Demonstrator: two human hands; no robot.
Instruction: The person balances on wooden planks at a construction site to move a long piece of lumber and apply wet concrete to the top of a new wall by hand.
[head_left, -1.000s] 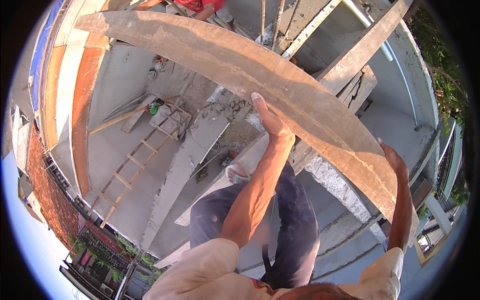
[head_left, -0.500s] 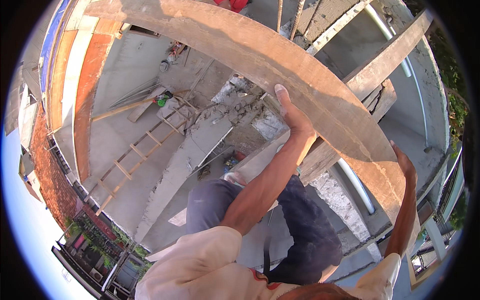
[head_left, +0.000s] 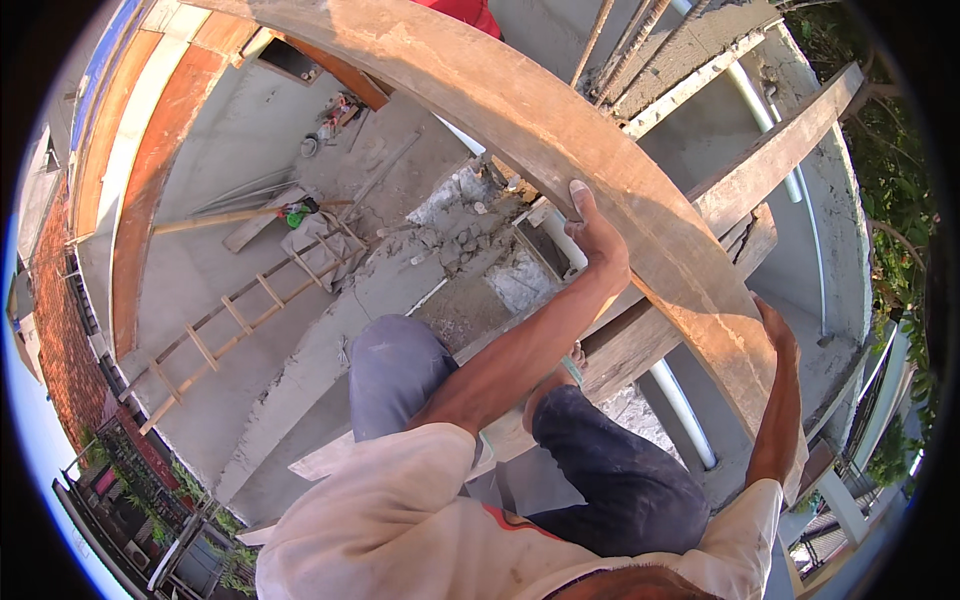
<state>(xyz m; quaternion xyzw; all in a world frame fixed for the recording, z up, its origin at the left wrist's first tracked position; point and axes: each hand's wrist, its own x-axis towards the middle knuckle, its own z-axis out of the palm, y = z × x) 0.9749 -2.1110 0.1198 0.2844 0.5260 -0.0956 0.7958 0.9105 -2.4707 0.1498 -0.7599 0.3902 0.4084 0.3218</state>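
Observation:
A long, wide wooden plank crosses the view from the upper left to the lower right, bowed by the lens. My left hand grips its near edge around the middle, thumb lying on the broad face and the other fingers hidden underneath. Farther down to the right, my right hand is closed against the opposite edge, close to the plank's lower end; part of its fingers is hidden. Below the plank, a rough timber beam runs crosswise, and my bent legs show beside it.
A wooden ladder lies at the lower level on the left, near concrete rubble. Steel bars rise at the top, by a person's red garment. White pipes and concrete ledges lie to the right. Orange-brown boards line the left.
The view has shifted, and the plank with both hands on it appears farther left. More of the red garment shows at the top. My legs have changed position; both hands keep their hold.

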